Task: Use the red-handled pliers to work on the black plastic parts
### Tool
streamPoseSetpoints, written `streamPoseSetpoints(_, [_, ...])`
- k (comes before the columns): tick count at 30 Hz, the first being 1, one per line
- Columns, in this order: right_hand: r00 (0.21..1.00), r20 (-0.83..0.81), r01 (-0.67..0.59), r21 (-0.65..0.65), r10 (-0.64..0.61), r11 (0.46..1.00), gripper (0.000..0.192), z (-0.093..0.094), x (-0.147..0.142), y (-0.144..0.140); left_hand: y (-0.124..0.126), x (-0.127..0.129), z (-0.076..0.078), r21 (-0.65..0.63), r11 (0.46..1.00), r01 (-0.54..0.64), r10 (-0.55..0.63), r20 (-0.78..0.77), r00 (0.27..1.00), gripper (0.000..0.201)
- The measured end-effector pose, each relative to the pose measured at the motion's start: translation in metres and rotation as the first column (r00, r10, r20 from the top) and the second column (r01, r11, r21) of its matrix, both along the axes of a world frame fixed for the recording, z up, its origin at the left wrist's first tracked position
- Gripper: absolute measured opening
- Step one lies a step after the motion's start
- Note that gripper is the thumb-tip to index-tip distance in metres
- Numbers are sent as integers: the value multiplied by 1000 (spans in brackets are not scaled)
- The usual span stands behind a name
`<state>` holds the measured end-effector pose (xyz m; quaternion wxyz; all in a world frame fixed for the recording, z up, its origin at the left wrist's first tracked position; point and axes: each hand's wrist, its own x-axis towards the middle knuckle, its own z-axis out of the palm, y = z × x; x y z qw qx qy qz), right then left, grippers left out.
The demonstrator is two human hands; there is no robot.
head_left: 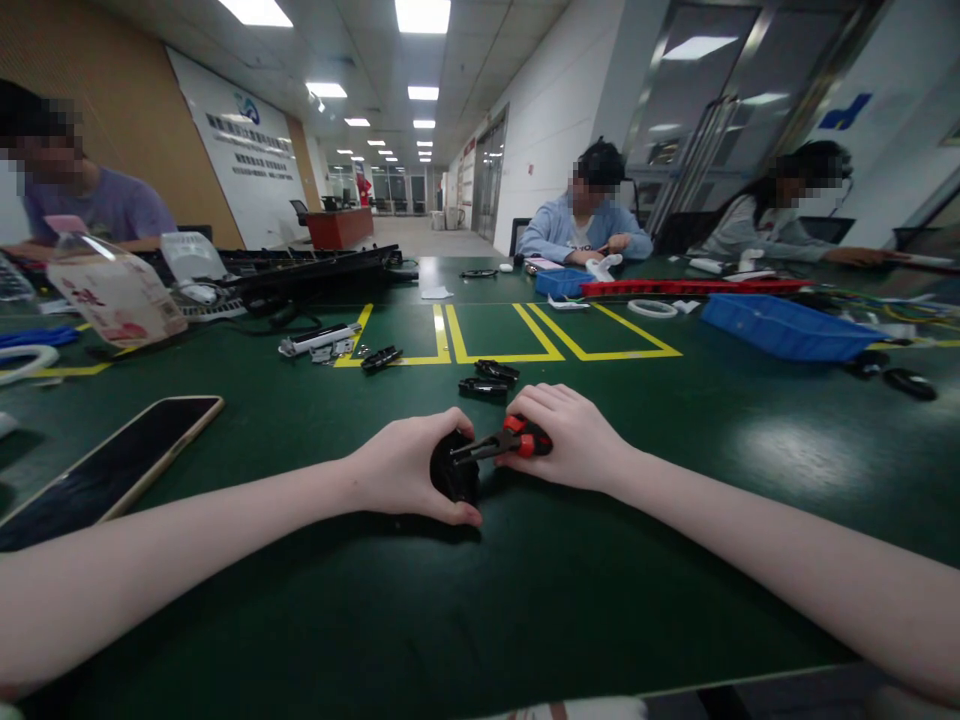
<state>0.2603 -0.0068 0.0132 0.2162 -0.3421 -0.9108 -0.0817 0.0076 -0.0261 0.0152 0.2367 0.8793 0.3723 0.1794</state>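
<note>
My left hand (409, 465) grips a black plastic part (456, 480) between thumb and fingers, low over the green table (420, 620). In my right hand (566, 440) are pliers (499, 443) with red and black handles. Their jaws point left and meet the black part; whether they pinch anything there is too small to tell. Just beyond my hands lie two small black parts, one nearer (482, 388) and one slightly farther (496, 371). Another black part (382, 359) rests farther left, near a silver and white strip (319, 340) with small metal pieces.
A phone (112, 465) lies at the left, with a pink-capped bottle (112, 285) behind it. Yellow tape outlines (495, 357) mark the table's middle. At the right stands a blue tray (787, 325). Three other people sit around the table's far side and left end.
</note>
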Motion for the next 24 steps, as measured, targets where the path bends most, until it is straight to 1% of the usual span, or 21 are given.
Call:
streamPoseSetpoints(11, [999, 32, -21, -33, 22, 999, 33, -1, -1, 0, 1, -1, 0, 26, 998, 50, -50, -5, 999, 67])
streamPoseSetpoints(16, [998, 42, -38, -46, 40, 998, 26, 0, -3, -2, 2, -1, 0, 23, 998, 62, -61, -20, 998, 66])
streamPoseSetpoints(21, [998, 62, -21, -30, 23, 999, 19, 0, -3, -3, 2, -1, 1, 20, 998, 55, -55, -35, 998, 64])
streamPoseSetpoints(24, [994, 105, -4, 13, 3, 1000, 14, -1, -2, -4, 3, 0, 1, 14, 999, 53, -52, -52, 997, 62])
